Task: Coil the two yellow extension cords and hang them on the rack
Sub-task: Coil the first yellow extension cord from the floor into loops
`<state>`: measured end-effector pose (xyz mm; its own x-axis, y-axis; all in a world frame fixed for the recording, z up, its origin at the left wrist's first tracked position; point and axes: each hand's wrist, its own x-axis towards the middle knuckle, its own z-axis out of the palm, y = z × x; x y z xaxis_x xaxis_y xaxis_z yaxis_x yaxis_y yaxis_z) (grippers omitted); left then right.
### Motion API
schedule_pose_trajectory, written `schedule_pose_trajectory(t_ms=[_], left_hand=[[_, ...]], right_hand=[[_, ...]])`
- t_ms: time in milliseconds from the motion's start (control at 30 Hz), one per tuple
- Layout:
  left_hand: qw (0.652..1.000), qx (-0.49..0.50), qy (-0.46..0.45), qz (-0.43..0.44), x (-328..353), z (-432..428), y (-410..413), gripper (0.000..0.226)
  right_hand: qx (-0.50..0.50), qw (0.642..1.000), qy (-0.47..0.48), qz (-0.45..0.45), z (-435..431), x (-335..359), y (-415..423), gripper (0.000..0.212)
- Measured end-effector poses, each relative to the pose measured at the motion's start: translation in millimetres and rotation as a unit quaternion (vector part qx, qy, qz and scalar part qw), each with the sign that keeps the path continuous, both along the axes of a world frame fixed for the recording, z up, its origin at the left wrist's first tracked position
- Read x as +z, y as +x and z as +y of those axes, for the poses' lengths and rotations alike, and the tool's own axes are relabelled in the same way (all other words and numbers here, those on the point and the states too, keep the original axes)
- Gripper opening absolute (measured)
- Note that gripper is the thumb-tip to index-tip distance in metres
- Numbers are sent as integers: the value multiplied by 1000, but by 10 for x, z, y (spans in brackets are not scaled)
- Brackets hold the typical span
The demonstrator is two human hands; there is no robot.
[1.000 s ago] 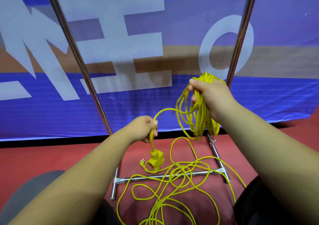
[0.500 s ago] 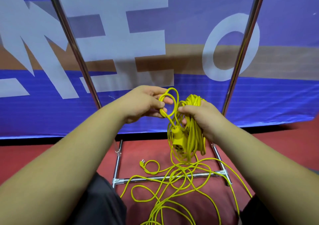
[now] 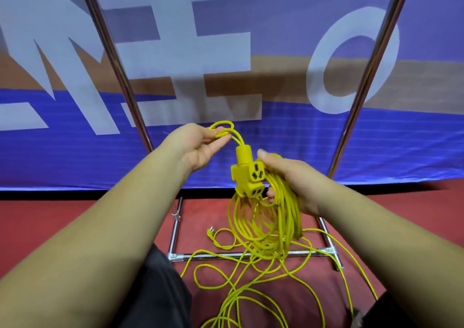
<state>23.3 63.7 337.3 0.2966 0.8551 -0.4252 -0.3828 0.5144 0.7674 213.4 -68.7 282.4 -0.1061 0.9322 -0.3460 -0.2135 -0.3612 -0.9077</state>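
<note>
My right hand [image 3: 292, 180] grips a coiled yellow extension cord [image 3: 270, 224] whose loops hang down in front of me. The cord's yellow multi-socket end [image 3: 247, 174] sits just left of my right thumb, sockets facing me. My left hand [image 3: 198, 145] pinches a small loop of the same cord [image 3: 222, 129] just above the socket. A second yellow cord [image 3: 241, 285] lies loose and tangled on the red floor, its plug [image 3: 211, 232] near the rack's base. The chrome rack [image 3: 251, 254] stands before me; its top is out of view.
The rack's two uprights, left [image 3: 118, 68] and right [image 3: 371, 68], rise on either side of my hands. A blue banner with white letters [image 3: 175, 51] hangs behind the rack. My dark trouser legs [image 3: 155, 290] show at the bottom.
My left hand lifted the socket end from near the floor up to the coil and now holds a short loop above it. The right hand lowered the coil slightly.
</note>
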Motion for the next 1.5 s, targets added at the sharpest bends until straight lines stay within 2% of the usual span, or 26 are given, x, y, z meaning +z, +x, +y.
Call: schedule_pose_trajectory(t_ms=[67,100,167,267,367,433,500,600,667,733,833,900,933,1033,1167,1233,1400,1500], left_hand=[[1000,17,-5,-5,-2,-8,14,20],[1000,20,-6,-2,-11,-10,25,15],[1000,18,1,17,-54,-10,47,8],[996,-11,34,83,-119,-4,44,10],[968,-71,101,218,-112,-20,-8,22],[949,-123,118,265,-83,-37,-60,19],[951,-166,101,240,-66,-52,-104,16],[967,-172,88,167,-78,-75,-147,19],[957,-173,135,192,-90,-109,-146,16],[925,-171,202,271,-91,-160,-137,15],[841,-183,299,411,-88,-236,-106,17],[795,-214,345,451,-70,-330,-54,15],[787,-226,357,449,-69,-380,-26,15],[809,-220,357,413,-69,-483,35,17],[890,-192,267,317,-33,-481,32,17],[903,-197,251,288,-16,-483,15,15],[832,-266,336,353,-6,-575,27,12],[759,-306,406,406,-3,-647,42,28]], right_hand=[[10,999,-1,32,-9,-4,-55,69],[11,999,11,43,-19,-9,-81,71],[10,999,38,34,-54,-11,-162,52],[-5,998,60,-16,-64,-46,-241,26],[-42,996,57,-53,-39,-36,-179,22],[-37,996,59,-63,-41,8,-99,22],[-21,996,58,-68,-52,70,-19,23],[9,995,40,-92,-89,178,56,26],[38,993,20,-113,-108,205,88,29],[58,990,-4,-127,-117,203,98,31],[60,987,-27,-145,-105,171,69,36],[45,987,-37,-148,-88,142,26,40],[34,989,-40,-139,-75,126,7,41],[-8,994,-56,-97,-34,101,-10,41],[-33,997,-75,-17,16,82,1,44],[-41,996,-71,38,52,65,7,44],[-79,988,-46,124,117,5,-3,41],[-85,987,-40,130,167,-67,4,51]])
